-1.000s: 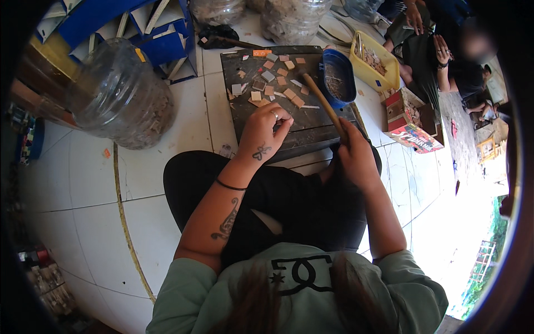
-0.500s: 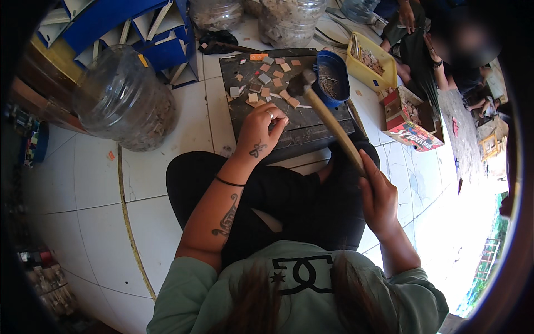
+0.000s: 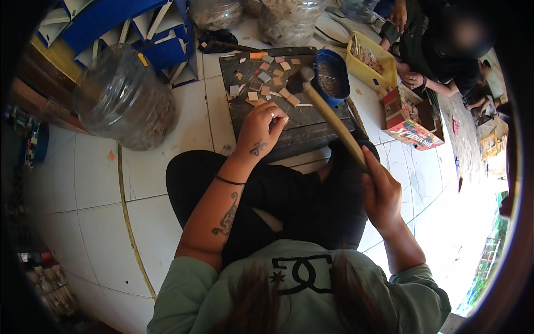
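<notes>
Head view: the left hand [image 3: 261, 127] is curled low over the dark block [image 3: 311, 129], and whether anything is pinched in it cannot be told; beyond it, small square pieces [image 3: 264, 77] are scattered on the block's top. Further right, the hammer [image 3: 332, 118] is seen with its head over the block, beside the blue tub [image 3: 335, 102], its handle grasped in the right hand [image 3: 384, 190]. For controlled strokes, the handle is best held firmly and the curled fingertips kept clear of the hammer's face.
</notes>
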Demonstrator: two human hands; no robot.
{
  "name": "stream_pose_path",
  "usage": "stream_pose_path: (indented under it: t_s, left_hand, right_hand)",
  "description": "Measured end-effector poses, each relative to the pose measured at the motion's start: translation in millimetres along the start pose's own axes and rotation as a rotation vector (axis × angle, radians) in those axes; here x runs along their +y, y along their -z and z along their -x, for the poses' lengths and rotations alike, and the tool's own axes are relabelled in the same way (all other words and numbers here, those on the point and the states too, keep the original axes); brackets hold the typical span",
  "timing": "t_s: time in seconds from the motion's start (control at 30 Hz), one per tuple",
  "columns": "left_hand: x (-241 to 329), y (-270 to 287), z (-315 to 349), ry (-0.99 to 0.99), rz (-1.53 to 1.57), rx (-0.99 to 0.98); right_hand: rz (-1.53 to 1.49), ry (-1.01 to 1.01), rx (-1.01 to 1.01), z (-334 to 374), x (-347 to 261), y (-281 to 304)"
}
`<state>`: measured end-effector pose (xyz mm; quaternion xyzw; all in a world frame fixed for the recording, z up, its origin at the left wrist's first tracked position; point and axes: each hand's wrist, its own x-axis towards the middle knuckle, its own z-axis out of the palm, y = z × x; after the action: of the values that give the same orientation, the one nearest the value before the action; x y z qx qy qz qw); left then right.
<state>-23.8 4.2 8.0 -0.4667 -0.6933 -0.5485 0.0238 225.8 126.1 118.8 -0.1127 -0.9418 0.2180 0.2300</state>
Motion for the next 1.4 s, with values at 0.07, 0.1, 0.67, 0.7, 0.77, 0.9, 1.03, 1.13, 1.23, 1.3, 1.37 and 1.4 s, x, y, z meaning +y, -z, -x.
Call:
stream_pose_path:
  t_s: [0.07, 0.1, 0.67, 0.7, 0.77, 0.9, 1.03, 1.13, 1.23, 1.3, 1.37, 1.4]
  left_hand:
    - [0, 0, 0, 0.005, 0.017, 0.005]
    - [-1, -1, 0, 0.004, 0.024, 0.007]
    - [-2, -1, 0, 0.028, -0.001, -0.011]
    - [-2, -1, 0, 0.025, -0.013, -0.016]
    - [-2, -1, -1, 0.008, 0.002, 0.000]
    - [0, 0, 1, 0.032, 0.012, -0.003]
    - [-1, 0, -1, 0.028, -0.002, -0.003]
    - [0, 0, 1, 0.035, -0.002, -0.010]
    - [1, 0, 0, 0.040, 0.007, -0.015]
    - [1, 1, 0, 0.040, 0.003, -0.013]
    - [2, 2, 2, 0.081, 0.000, -0.029]
    - [2, 2, 1, 0.099, -0.002, -0.038]
  right_hand:
    - [0.023, -0.006, -0.043, -1, 1, -2]
    - [0.045, -0.021, -0.070, 0, 1, -2]
    - [0.040, 0.016, -0.067, -4, 8, -2]
    - [0.066, -0.016, -0.121, -3, 9, -2]
    - [0.033, 0.033, -0.031, -3, 10, -2]
    - [-0.014, 0.099, 0.025, -2, 13, -2]
    - [0.044, 0.024, -0.070, -1, 13, -1]
    - [-0.012, 0.027, -0.016, 0, 12, -1]
    - [0.030, 0.005, -0.083, 0, 12, -1]
    - [0.076, -0.037, -0.111, 0, 13, 0]
    - [0.007, 0.029, -0.027, -1, 13, -1]
    - [-0.030, 0.075, 0.031, -1, 14, -1]
